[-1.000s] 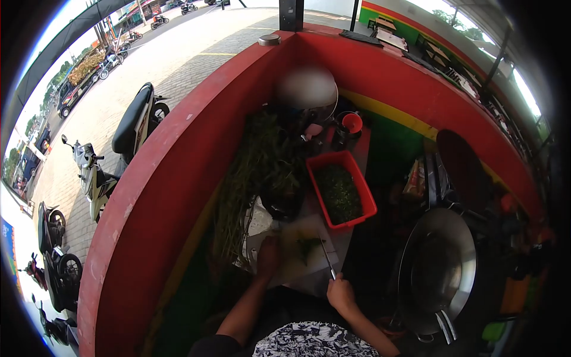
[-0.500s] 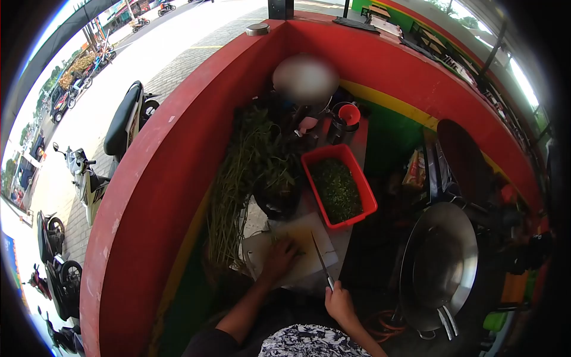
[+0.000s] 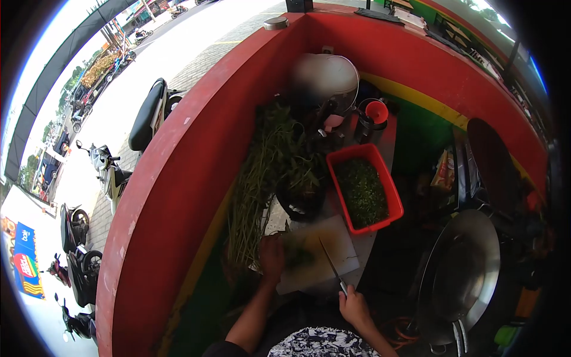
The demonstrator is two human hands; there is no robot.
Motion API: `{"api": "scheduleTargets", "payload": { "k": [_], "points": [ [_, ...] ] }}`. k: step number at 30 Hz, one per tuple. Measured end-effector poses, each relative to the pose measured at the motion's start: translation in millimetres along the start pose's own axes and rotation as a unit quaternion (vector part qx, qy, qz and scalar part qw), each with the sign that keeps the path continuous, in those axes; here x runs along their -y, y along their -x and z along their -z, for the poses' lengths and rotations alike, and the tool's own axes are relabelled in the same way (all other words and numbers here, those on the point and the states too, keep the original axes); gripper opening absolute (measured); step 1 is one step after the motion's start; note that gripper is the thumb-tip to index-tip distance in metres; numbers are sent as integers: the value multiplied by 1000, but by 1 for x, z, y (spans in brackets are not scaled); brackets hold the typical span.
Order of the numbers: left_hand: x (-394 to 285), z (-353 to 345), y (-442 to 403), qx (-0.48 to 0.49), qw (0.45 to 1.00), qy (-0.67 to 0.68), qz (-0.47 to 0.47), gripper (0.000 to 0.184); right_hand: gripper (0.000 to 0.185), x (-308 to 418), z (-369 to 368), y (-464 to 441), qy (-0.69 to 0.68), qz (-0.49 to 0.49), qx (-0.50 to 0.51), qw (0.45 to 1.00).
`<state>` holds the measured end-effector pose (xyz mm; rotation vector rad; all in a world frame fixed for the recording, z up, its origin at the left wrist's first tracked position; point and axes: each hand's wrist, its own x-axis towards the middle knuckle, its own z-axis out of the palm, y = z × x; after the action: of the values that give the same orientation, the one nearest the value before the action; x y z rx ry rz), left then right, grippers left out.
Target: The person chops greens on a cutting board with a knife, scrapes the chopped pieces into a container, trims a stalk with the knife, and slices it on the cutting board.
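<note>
My right hand (image 3: 354, 304) is wrapped round the handle of a knife (image 3: 332, 266), whose blade points up and left over the white cutting board (image 3: 342, 244). At the board's left edge is my left hand (image 3: 272, 256), its fingers too dark and blurred to tell what they hold. A small dark green patch of leaves (image 3: 299, 257) lies on the board beside that hand. Long-stemmed greens (image 3: 256, 190) are heaped to the left and above. Chopped greens (image 3: 364, 191) fill a red basin (image 3: 395, 205) beyond the board.
A large metal wok (image 3: 464, 273) stands at the right. Behind the basin are a red cup or funnel (image 3: 376, 111) and a large whitish container (image 3: 342, 74). A red low wall (image 3: 160, 196) curves round the left and back. Motorbikes stand outside it.
The view has shifted, so the scene sits further right. My left hand moved onto the board's middle, then back to its left edge. The knife remains in my right hand.
</note>
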<state>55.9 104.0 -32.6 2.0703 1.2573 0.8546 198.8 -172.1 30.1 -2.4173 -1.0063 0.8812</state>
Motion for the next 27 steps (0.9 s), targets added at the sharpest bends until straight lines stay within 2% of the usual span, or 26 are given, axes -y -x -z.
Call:
{"api": "scheduleTargets", "payload": {
  "k": [1, 3, 5, 9, 10, 12, 13, 15, 17, 20, 22, 24, 25, 27],
  "points": [
    [-2, -1, -8, -2, 1000, -2, 0, 24, 28, 1, 0, -3, -2, 12, -6, 1000],
    [-8, -1, -21, 75, 996, -31, 31, 25, 27, -2, 1, -5, -4, 22, -7, 1000],
    [-19, -7, -38, 103, 992, -74, 27, 25, 26, -3, 1, -8, -3, 37, -16, 999],
    [-11, -30, -54, 150, 968, -200, 29, 23, 25, -1, 9, -5, -5, 11, -15, 1000],
    [-8, -35, -54, 152, 968, -197, 26, 23, 25, -5, 5, -5, 1, -3, -17, 1000],
    [-2, -36, -55, 130, 980, -134, 75, 23, 25, -12, -3, -4, 7, -21, -23, 999],
    [0, -36, -55, 133, 980, -132, 72, 23, 25, -14, -10, -3, -1, -9, -25, 1000],
    [6, -31, -52, 72, 991, -87, 65, 27, 26, -17, -20, 0, -9, -3, -29, 1000],
    [12, -24, -52, 84, 992, -43, 81, 29, 28, -16, -23, 3, 20, 14, 32, 999],
    [14, -10, -54, 96, 988, 34, 116, 32, 27, -9, -13, 9, 18, 26, 55, 998],
    [20, -1, -55, 102, 984, 68, 132, 32, 27, -23, -20, 15, 16, 16, 35, 999],
    [30, 3, -54, 85, 967, 166, 176, 34, 27, -36, -20, 23, 15, 8, 14, 1000],
    [23, 6, -55, 87, 966, 168, 174, 34, 27, -41, -17, 27, 11, -6, -14, 1000],
    [7, 20, -50, 6, 986, 102, 133, 29, 27, -49, -12, 34, 8, -18, -41, 999]
  ]
}}
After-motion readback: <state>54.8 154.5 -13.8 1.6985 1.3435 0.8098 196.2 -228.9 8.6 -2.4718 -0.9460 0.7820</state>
